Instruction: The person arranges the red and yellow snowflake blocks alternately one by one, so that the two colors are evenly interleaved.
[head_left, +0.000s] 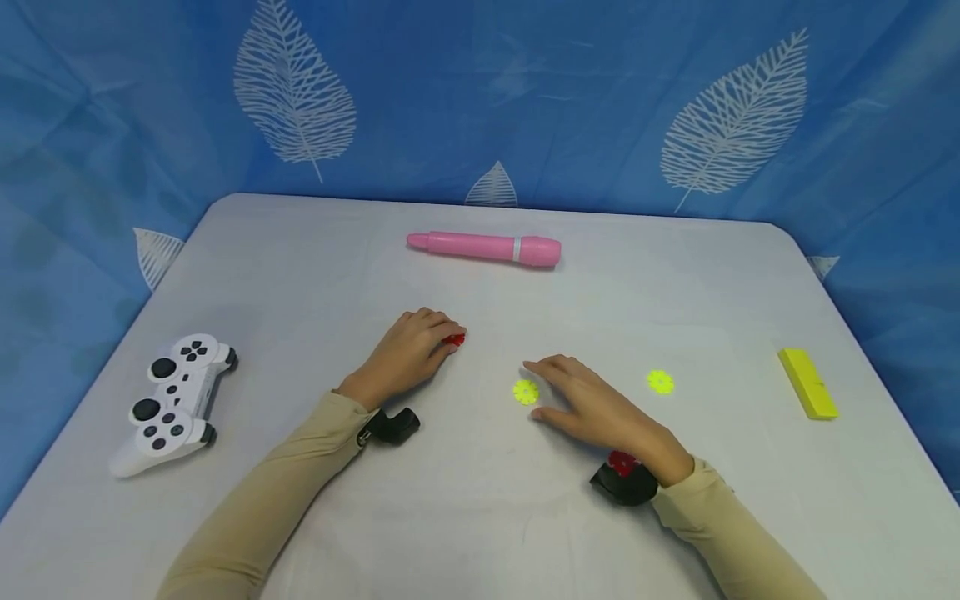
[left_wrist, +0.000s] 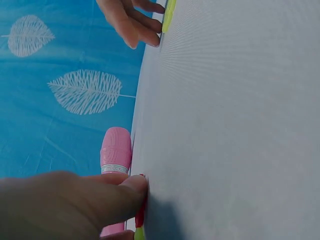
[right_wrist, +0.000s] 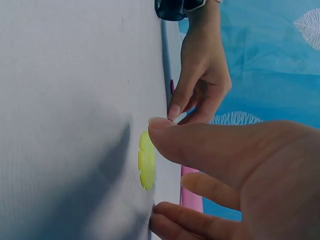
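Note:
My left hand [head_left: 408, 354] is at the middle of the table, thumb and fingers pinching a small red disc [head_left: 454, 339]. In the left wrist view a yellow-green piece [left_wrist: 139, 233] shows just beside that disc, mostly hidden by the fingers. My right hand [head_left: 588, 404] reaches in from the right, thumb and fingers spread around a yellow notched, flower-like disc [head_left: 526, 392]. That disc lies on the table between the fingertips; in the right wrist view the thumb [right_wrist: 172, 137] overlaps its edge, and whether they touch I cannot tell.
Another yellow disc [head_left: 661, 382] lies right of my right hand. A red piece [head_left: 622, 463] shows by the black right wrist camera [head_left: 626, 487]. A white game controller [head_left: 176, 404] is at left, a pink toy microphone [head_left: 483, 247] at the back, a yellow block [head_left: 808, 384] at far right.

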